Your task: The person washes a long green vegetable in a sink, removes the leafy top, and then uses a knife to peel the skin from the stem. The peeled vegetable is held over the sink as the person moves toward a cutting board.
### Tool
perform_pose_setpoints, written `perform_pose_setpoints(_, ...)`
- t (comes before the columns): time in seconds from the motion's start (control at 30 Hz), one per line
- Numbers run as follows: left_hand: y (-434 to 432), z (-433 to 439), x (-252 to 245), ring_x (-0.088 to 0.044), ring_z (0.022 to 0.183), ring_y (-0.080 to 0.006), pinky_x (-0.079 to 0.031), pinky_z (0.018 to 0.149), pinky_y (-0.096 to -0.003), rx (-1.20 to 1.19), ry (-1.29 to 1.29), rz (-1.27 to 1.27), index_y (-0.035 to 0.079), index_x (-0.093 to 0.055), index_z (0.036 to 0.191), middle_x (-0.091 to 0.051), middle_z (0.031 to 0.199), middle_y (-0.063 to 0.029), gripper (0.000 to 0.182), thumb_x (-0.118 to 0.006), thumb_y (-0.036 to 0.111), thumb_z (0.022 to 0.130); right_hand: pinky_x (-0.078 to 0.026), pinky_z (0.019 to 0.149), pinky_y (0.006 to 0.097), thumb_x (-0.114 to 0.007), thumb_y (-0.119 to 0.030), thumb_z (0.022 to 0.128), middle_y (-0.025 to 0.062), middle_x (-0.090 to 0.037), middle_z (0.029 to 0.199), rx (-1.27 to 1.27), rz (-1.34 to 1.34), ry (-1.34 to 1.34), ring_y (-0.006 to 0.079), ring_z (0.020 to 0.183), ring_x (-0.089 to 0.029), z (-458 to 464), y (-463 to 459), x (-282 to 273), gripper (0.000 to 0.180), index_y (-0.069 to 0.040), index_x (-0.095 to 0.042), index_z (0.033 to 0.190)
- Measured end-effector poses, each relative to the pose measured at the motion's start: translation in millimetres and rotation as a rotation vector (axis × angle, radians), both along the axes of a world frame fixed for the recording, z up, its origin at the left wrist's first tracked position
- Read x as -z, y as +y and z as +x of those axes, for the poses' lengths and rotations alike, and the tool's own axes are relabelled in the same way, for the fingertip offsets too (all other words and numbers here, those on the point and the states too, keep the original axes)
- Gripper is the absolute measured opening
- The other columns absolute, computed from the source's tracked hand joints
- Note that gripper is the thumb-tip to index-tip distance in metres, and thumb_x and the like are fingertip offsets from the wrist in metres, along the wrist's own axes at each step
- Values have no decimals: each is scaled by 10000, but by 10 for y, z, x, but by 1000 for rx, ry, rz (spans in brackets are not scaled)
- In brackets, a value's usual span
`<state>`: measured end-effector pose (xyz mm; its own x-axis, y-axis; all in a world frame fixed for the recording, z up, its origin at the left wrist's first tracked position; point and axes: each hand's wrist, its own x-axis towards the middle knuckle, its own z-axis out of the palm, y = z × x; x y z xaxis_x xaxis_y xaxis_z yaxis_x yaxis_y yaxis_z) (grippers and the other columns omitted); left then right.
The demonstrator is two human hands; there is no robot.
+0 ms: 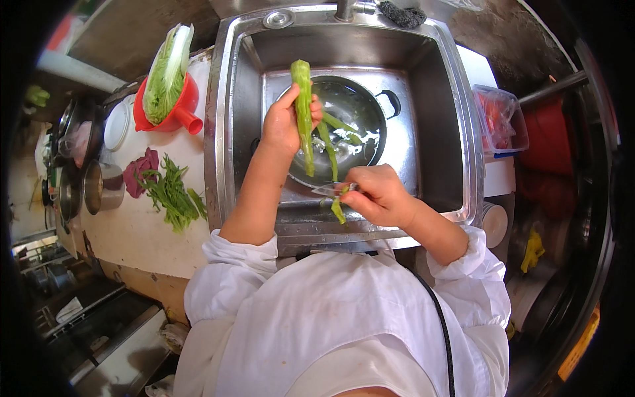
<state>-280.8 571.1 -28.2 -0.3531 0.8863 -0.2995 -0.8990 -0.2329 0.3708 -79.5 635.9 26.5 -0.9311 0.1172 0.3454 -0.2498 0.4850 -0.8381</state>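
Over the sink, my left hand (287, 121) grips a peeled, pale green vegetable stem (302, 99), likely celtuce, held roughly upright in the picture. My right hand (379, 196) is closed on a small bladed tool (325, 190); my fingers hide its handle, and I cannot tell if it is a knife or a peeler. A scrap of green peel (338, 212) dangles by the right fingertips. Beneath both hands, a round metal pot (383, 131) with black handles holds water. Long green strips (328, 149) show over the pot, one reaching past its near rim.
The steel sink (434, 124) surrounds the pot. On the left counter (149, 243) are a red plastic ladle (189, 92) holding a leafy cabbage (166, 84), green leaves (173, 193) and a maroon cloth (140, 173). A clear plastic box (503, 119) stands right; a black scourer (403, 15) lies behind.
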Motion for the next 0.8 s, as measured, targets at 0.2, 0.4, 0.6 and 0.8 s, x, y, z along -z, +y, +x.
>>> perform_pose_setpoints(0.2,-47,34,-73,-465,702,-185,-408,639,-298,13,69,-43,40,-468,1090,-484,836,-110,276,-440,254,918,-451,502,321,-636,-182,785,135,-587,641,263,-7,-436,231,530,-584,-71,120,47,230,19,-536,837)
perform_pose_setpoints(0.4,10,197,-199,-441,689,-176,-398,636,-291,57,43,15,74,-445,1195,-469,814,-88,318,-353,251,948,-454,524,352,-656,-309,767,160,-583,629,250,-10,-426,278,557,-587,-219,62,119,362,31,-550,830)
perform_pose_setpoints(0.6,-1,266,-230,-449,700,-175,-420,664,-306,116,9,56,70,-467,1075,-471,831,-91,271,-359,284,947,-453,518,360,-651,-338,775,147,-579,607,225,55,-425,287,539,-577,-294,82,104,359,7,-588,848)
perform_pose_setpoints(0.8,25,291,-212,-476,703,-165,-420,632,-287,144,-13,52,68,-469,991,-510,827,-94,274,-414,330,929,-434,485,372,-610,-290,823,125,-567,580,161,12,-436,279,500,-559,-285,88,162,263,-39,-589,744)
